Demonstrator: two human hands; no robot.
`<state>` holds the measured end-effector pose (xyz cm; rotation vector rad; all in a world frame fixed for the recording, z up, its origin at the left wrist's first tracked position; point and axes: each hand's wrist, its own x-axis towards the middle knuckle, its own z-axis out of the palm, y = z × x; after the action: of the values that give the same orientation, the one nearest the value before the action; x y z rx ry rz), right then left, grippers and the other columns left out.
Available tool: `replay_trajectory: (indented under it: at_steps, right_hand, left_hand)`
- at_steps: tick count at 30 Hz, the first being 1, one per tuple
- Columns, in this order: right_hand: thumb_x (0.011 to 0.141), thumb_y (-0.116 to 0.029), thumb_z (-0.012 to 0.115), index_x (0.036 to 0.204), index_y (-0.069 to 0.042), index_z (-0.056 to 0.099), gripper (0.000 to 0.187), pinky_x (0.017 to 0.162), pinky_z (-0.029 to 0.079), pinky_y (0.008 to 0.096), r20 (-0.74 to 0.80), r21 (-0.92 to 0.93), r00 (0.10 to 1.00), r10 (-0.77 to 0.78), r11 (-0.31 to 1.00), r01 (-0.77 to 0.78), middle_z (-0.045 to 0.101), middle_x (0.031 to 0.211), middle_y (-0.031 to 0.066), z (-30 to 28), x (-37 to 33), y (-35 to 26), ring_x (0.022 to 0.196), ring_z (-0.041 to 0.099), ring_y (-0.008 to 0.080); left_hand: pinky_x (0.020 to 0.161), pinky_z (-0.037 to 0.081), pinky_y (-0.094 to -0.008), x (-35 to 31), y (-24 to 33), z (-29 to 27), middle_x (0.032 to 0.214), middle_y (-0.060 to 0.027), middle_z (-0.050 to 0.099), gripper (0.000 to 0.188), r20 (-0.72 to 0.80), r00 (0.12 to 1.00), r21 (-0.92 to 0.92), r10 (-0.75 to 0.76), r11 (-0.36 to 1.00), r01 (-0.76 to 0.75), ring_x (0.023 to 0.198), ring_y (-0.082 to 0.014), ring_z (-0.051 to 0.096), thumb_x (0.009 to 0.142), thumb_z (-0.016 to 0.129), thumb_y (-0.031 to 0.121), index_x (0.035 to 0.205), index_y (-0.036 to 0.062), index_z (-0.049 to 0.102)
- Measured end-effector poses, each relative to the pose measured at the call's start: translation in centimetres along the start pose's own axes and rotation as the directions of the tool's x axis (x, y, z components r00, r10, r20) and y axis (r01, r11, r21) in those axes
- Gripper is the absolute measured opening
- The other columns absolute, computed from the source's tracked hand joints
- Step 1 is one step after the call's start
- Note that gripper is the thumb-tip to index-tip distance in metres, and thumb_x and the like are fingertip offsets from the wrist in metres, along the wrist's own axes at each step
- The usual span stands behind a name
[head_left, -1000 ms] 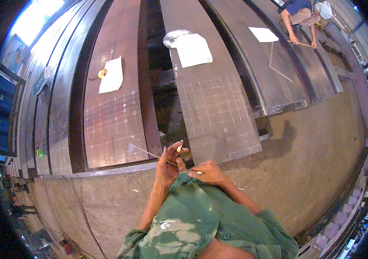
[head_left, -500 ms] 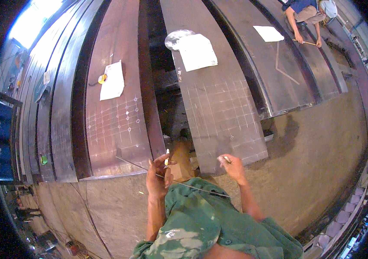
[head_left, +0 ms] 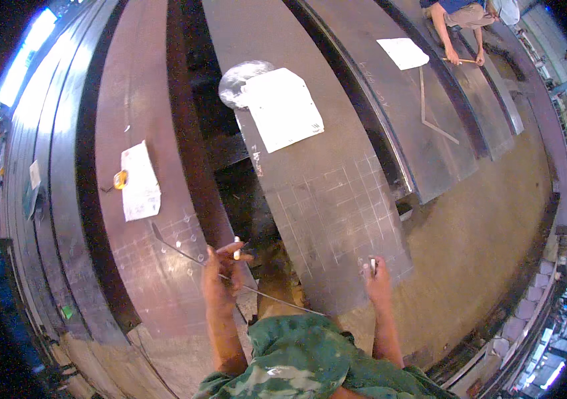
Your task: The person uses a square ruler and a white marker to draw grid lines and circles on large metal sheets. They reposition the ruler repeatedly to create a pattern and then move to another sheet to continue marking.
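Observation:
My left hand (head_left: 220,282) is closed around a long, thin metal strip (head_left: 180,251) that looks like a steel ruler. The strip slants from above the left steel beam back toward my waist. A short white stick (head_left: 237,248) stands up between the same hand's fingers; I cannot tell whether it is chalk or a cigarette. My right hand (head_left: 379,286) pinches a small white piece of chalk (head_left: 372,263) above the near end of the middle steel beam (head_left: 323,266). Thin white grid lines (head_left: 336,199) are drawn on that beam.
White paper sheets (head_left: 286,110) lie on the beams, one beside a yellow tape measure (head_left: 120,179). Dark gaps (head_left: 247,193) separate the beams. An L-shaped metal square (head_left: 423,100) rests to the right. Beyond it a person (head_left: 459,26) crouches, holding a thin stick.
The view has shifted, with the beams and papers now lower and farther left. My right hand has turned, and its chalk now points upward. Both hands keep their hold.

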<state>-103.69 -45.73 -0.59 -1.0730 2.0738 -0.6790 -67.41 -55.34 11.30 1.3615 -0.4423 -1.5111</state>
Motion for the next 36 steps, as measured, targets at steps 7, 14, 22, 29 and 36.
replay_trajectory:
  at_steps: [7,14,22,29,36]
  right_hand:
    - [0.095,-0.014,0.055,0.113,-0.009,0.06,0.019,0.062,0.044,0.0266,0.01,0.037,0.999,-0.05,0.998,0.05,0.054,0.079,0.002,4.1,3.5,-0.2,0.064,0.05,0.0106]
    - [0.096,-0.016,0.055,0.115,-0.01,0.063,0.022,0.057,0.042,0.0257,-0.016,-0.059,1.0,0.011,0.998,-0.012,0.053,0.072,0.0005,5.5,4.8,0.7,0.063,0.049,0.0083]
    - [0.095,-0.022,0.057,0.114,-0.009,0.063,0.024,0.064,0.045,0.0277,0.079,-0.081,0.996,0.031,0.996,-0.024,0.06,0.074,0.003,6.8,6.5,-2.8,0.068,0.055,0.0109]
    - [0.094,-0.021,0.059,0.112,-0.005,0.063,0.024,0.066,0.046,0.0281,0.015,-0.057,0.999,-0.049,0.997,0.05,0.06,0.075,0.0029,7.0,6.7,-1.8,0.07,0.055,0.012]
    - [0.094,-0.02,0.059,0.111,-0.004,0.062,0.024,0.065,0.044,0.0267,0.045,0.073,0.997,0.067,0.995,-0.07,0.058,0.077,0.0022,5.6,6.3,-4.1,0.071,0.053,0.0105]
  left_hand:
    - [0.036,0.021,-0.0213,9.5,1.6,-0.3,0.066,-0.0102,0.066,0.066,-0.038,0.998,0.238,-0.056,0.969,0.064,0.036,-0.0027,0.031,0.101,0.032,0.052,0.102,-0.0024,0.069]
    - [0.037,0.021,-0.0215,12.7,-0.7,0.8,0.068,-0.011,0.068,0.066,-0.013,0.991,0.368,-0.134,0.921,0.129,0.036,-0.003,0.029,0.101,0.032,0.051,0.099,-0.0028,0.071]
    - [0.038,0.022,-0.0223,12.4,-2.3,0.2,0.058,-0.0057,0.06,0.065,-0.03,0.973,0.291,-0.229,0.929,0.228,0.04,-0.0038,0.041,0.101,0.034,0.05,0.094,-0.0032,0.071]
    - [0.038,0.023,-0.0209,12.9,-2.7,0.3,0.067,-0.0094,0.065,0.061,-0.021,0.977,0.296,-0.211,0.932,0.208,0.039,-0.0038,0.039,0.101,0.037,0.048,0.095,-0.003,0.07]
    - [0.037,0.023,-0.0211,13.2,-4.1,0.3,0.075,-0.0129,0.069,0.055,-0.061,0.972,0.331,-0.226,0.914,0.233,0.037,-0.0035,0.032,0.102,0.039,0.044,0.093,-0.0007,0.069]
